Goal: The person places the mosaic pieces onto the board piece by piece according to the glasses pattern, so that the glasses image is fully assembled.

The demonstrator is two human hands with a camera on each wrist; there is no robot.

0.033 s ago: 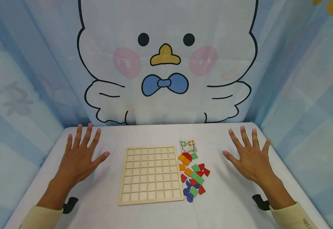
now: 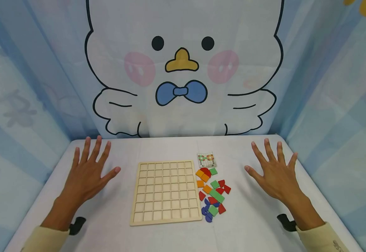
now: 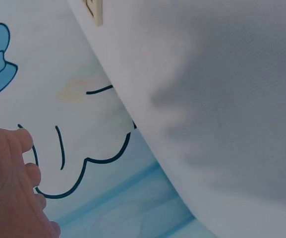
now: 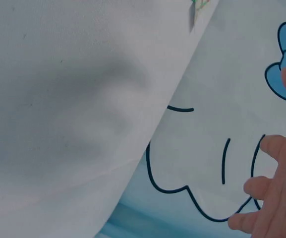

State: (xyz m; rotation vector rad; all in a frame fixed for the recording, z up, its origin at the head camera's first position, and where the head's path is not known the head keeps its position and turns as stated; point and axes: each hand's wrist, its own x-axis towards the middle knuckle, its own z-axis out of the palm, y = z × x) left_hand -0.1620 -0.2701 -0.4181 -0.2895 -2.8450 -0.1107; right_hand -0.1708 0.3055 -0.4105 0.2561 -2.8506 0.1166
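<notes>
In the head view my left hand [image 2: 87,175] is spread with straight fingers above the table, left of a wooden grid board [image 2: 166,221], and holds nothing. My right hand [image 2: 277,175] hovers over the table's right side, its fingers also spread and nothing in them. Between the board and that hand lies a loose group of flat pieces: red ones [image 2: 227,189], green ones [image 2: 216,196], orange ones [image 2: 207,189] and dark blue ones [image 2: 208,217]. Some overlap. A small pattern card [image 2: 206,160] lies behind them, by the board's far right corner.
The white tabletop [image 2: 239,231] ends at a curtain [image 2: 183,119] printed with a large cartoon bird. Side curtains [image 2: 337,140] flank the table. A black strap [image 2: 77,226] shows at the left wrist and another strap [image 2: 286,222] at the right wrist.
</notes>
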